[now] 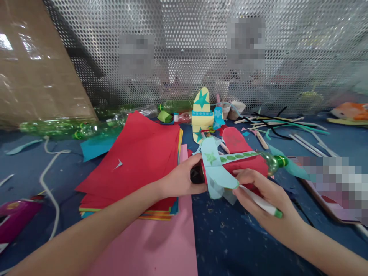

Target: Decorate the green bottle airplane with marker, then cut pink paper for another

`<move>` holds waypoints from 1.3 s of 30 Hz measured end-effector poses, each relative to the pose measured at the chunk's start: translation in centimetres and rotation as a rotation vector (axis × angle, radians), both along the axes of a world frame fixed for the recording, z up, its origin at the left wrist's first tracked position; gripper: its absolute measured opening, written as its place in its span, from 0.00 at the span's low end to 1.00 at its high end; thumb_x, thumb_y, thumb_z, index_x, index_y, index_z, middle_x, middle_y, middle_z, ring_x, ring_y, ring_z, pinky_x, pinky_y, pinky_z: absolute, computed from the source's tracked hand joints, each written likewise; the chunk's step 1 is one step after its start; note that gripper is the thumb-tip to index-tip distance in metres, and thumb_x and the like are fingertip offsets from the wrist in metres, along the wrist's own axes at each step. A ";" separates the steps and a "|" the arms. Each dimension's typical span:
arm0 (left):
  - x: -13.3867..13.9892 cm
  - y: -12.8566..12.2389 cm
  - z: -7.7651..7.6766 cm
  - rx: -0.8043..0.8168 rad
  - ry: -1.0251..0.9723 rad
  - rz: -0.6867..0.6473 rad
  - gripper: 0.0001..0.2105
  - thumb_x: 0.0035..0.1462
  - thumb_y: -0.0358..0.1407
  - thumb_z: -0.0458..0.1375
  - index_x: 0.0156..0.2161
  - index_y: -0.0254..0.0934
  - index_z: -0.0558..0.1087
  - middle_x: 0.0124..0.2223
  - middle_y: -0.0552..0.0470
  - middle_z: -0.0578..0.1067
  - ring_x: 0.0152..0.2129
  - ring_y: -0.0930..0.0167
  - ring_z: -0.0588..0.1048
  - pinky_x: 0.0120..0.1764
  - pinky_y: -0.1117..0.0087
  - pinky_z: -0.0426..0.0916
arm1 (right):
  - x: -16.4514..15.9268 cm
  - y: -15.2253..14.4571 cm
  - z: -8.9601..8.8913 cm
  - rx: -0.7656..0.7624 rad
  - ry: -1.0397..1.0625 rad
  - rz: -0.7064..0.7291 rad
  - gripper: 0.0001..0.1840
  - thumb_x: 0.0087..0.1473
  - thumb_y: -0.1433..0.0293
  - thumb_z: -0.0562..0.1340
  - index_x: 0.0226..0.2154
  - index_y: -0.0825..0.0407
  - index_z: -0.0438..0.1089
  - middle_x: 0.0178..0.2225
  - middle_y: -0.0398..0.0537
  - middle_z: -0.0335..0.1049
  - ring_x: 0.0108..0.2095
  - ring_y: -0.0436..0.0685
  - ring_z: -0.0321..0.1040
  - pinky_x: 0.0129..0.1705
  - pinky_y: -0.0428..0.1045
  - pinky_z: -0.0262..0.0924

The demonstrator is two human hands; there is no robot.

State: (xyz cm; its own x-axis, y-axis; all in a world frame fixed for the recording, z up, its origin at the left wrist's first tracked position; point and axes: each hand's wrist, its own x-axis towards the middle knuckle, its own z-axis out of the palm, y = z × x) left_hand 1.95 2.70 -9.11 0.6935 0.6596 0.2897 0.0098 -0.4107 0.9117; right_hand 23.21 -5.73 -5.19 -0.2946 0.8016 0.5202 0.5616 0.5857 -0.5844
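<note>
My left hand (184, 176) is wrapped round the base end of a paper-covered bottle plane (247, 163), made of a plastic bottle in red paper with a green cap. Light blue paper tail pieces (214, 172) stand up at that end, one bearing a green star. A pale strip with green dots runs along the body. My right hand (261, 195) grips a white marker pen (260, 201) with a green end. The pen's tip meets the edge of a light blue piece; the fingers partly cover it.
A stack of red and coloured paper (143, 153) lies left, over a pink sheet (172, 245). Behind stands a yellow paper plane (202, 115). Plastic bottles (57, 126), pipe cleaners (276, 122), a tablet (324, 191) and a purple glue gun (20, 216) with white cord lie around. A perforated metal screen (184, 50) rises behind.
</note>
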 end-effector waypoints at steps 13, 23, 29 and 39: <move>0.1 0.0 0.0 -0.003 -0.004 0.003 0.31 0.49 0.30 0.65 0.58 0.38 0.63 0.55 0.43 0.72 0.52 0.58 0.71 0.52 0.59 0.67 | -0.1 0.2 0.3 0.012 -0.014 -0.011 0.08 0.57 0.76 0.57 0.31 0.47 0.62 0.28 0.41 0.68 0.24 0.49 0.65 0.25 0.43 0.61; 0.1 -0.1 0.1 -0.033 -0.019 0.012 0.30 0.48 0.31 0.65 0.57 0.38 0.64 0.53 0.44 0.72 0.50 0.59 0.72 0.52 0.60 0.67 | 0.1 0.0 0.5 -0.027 0.009 0.002 0.08 0.57 0.77 0.56 0.30 0.47 0.61 0.26 0.41 0.68 0.24 0.50 0.67 0.25 0.43 0.63; 0.0 -0.1 -0.2 -0.024 -0.033 0.004 0.32 0.48 0.30 0.65 0.59 0.39 0.62 0.56 0.43 0.71 0.54 0.58 0.70 0.54 0.59 0.65 | 0.2 0.1 0.2 -0.014 -0.009 -0.025 0.08 0.57 0.77 0.56 0.31 0.47 0.63 0.29 0.44 0.71 0.28 0.52 0.71 0.28 0.44 0.65; 0.2 -0.1 0.6 -0.030 -0.031 -0.007 0.32 0.47 0.29 0.65 0.58 0.40 0.63 0.57 0.44 0.71 0.55 0.58 0.69 0.55 0.58 0.65 | -0.3 0.2 0.9 0.005 0.001 -0.029 0.10 0.56 0.76 0.57 0.27 0.47 0.59 0.25 0.41 0.68 0.26 0.51 0.69 0.27 0.43 0.65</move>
State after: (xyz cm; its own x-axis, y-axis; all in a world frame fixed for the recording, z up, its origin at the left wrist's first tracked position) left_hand 2.17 2.58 -8.48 0.6893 0.6632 0.2916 -0.0217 -0.3835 0.9233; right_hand 22.89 -5.56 -4.30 -0.2709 0.8068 0.5250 0.5773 0.5726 -0.5821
